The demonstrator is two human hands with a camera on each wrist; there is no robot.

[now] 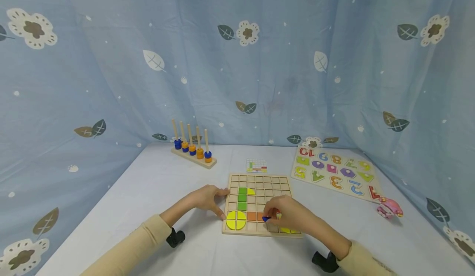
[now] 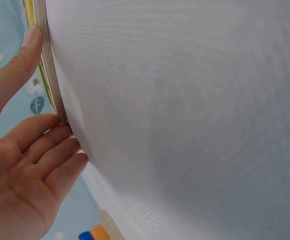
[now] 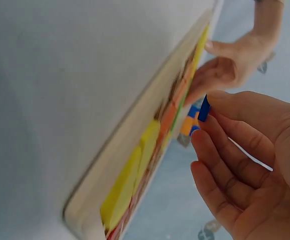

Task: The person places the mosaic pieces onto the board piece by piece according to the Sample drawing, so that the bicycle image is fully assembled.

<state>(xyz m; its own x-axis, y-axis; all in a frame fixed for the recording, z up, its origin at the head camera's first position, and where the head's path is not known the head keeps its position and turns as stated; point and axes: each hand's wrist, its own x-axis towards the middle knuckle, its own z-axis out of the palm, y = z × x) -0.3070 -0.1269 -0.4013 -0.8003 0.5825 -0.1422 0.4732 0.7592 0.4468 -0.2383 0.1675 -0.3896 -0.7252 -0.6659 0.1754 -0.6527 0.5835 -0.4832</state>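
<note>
A wooden grid board [image 1: 274, 185] lies on the table. My right hand [image 1: 291, 214] pinches a small blue piece [image 1: 265, 218] between thumb and index finger over the board's lower rows. The right wrist view shows the blue piece [image 3: 204, 109] at the fingertips, its exact shape unclear. Against the board's left edge rests my left hand [image 1: 208, 197], thumb and fingers spread and fairly straight. On the board are green squares [image 1: 242, 198], a yellow quarter-circle [image 1: 251, 192], a yellow circle of quarter pieces [image 1: 236, 220] and orange squares [image 1: 251, 216]. My right hand partly hides pieces at the lower right.
Behind the board lies a small pattern card [image 1: 257, 165]. A peg stand [image 1: 193, 156] with blue and orange rings stands at the back left. To the right are a number-and-shape puzzle board [image 1: 343, 181] and a pink toy [image 1: 390, 208]. A blue curtain [image 1: 208, 82] hangs behind the table.
</note>
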